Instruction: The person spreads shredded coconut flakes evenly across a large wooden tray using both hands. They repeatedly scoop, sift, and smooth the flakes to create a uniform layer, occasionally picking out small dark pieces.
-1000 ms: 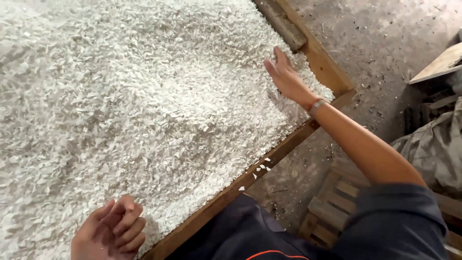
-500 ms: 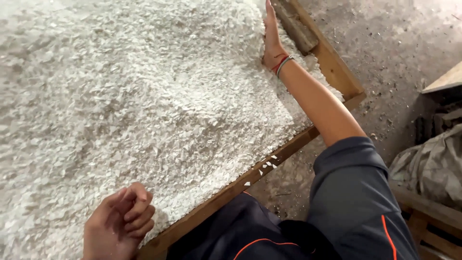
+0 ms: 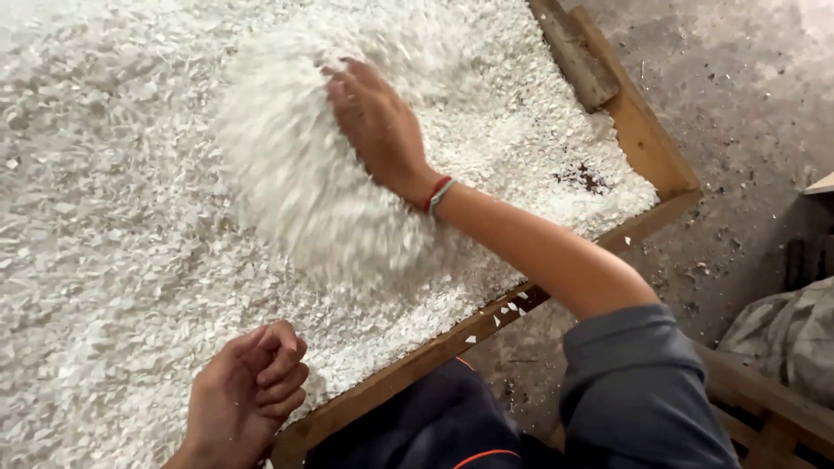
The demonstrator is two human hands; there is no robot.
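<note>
Head view: white flaky chips [image 3: 130, 217] are flung blurred by the spread-fingered, empty right hand [image 3: 378, 126], left hand [image 3: 248, 395] curled with nothing visibly held; spillage over the low wooden frame edge [image 3: 643, 139] is judged likely.

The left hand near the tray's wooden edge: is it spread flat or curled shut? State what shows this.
Curled shut. The left hand rests on the white flakes with its fingers folded into the palm, loosely fisted; whether it holds any flakes cannot be told.

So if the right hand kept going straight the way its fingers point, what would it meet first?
Probably just more white flakes. The right hand points up and left across the tray, with a blurred mass of flakes right at its fingertips. No wooden frame shows in that line, though depth is unclear.
</note>
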